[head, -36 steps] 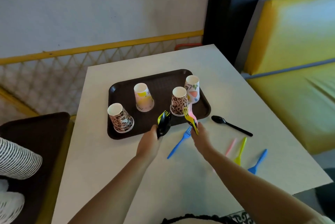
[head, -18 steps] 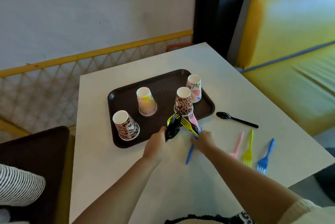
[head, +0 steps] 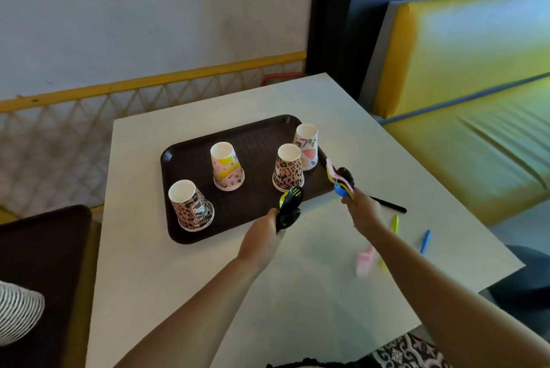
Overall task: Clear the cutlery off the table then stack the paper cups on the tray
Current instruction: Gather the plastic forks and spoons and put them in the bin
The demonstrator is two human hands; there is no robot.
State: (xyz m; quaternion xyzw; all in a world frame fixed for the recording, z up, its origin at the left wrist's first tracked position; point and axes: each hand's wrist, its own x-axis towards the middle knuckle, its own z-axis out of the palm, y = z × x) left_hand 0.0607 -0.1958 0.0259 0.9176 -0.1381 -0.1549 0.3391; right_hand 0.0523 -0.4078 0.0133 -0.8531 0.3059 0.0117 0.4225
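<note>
A dark brown tray (head: 253, 135) on the white table (head: 166, 272) carries several upside-down patterned paper cups, among them a leopard cup (head: 192, 207), a pink and yellow cup (head: 226, 166), another leopard cup (head: 288, 168) and a floral cup (head: 306, 146). My left hand (head: 262, 241) grips a black and yellow cutlery bundle (head: 289, 207) at the tray's near edge. My right hand (head: 361, 213) holds a pink, yellow and blue cutlery bundle (head: 340, 180) over the black spoon (head: 387, 204). A pink fork (head: 365, 262), a yellow fork (head: 394, 223) and a blue fork (head: 425, 241) lie loose on the table.
A yellow padded bench (head: 464, 117) runs along the right side. At the left stands a dark seat (head: 44, 263) with a striped cushion (head: 18, 312). Behind the table is a yellow rail with netting (head: 74, 135). The table's right edge is close to the loose forks.
My right hand has taken the blue fork off the table and moved right, over the black spoon. My left hand still holds its bundle. The camera has drifted left.
</note>
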